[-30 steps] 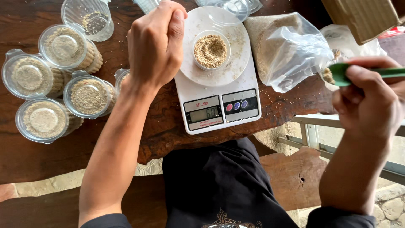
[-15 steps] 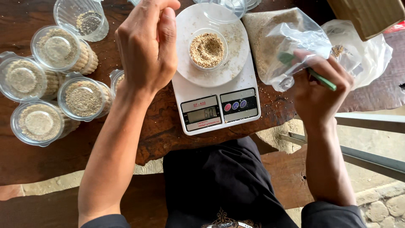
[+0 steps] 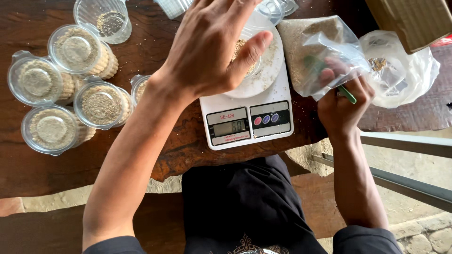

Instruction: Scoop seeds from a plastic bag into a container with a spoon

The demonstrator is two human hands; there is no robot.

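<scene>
My left hand (image 3: 214,47) reaches over the white kitchen scale (image 3: 247,117) and closes its fingers and thumb around a small clear cup of pale grain (image 3: 241,49) on the scale's round platter. My right hand (image 3: 341,101) holds a green spoon (image 3: 347,95), its front end pushed into a clear plastic bag of the same grain (image 3: 313,44) that lies to the right of the scale.
Several lidded clear cups of grain (image 3: 99,103) sit stacked at the left on the dark wooden table (image 3: 28,160). An open cup (image 3: 106,19) stands at the back. A second plastic bag (image 3: 405,70) and a cardboard box (image 3: 414,19) lie at the right.
My left hand moved right and down onto the cup on the scale. My right hand swung left from the table's right edge and put the green spoon into the grain bag.
</scene>
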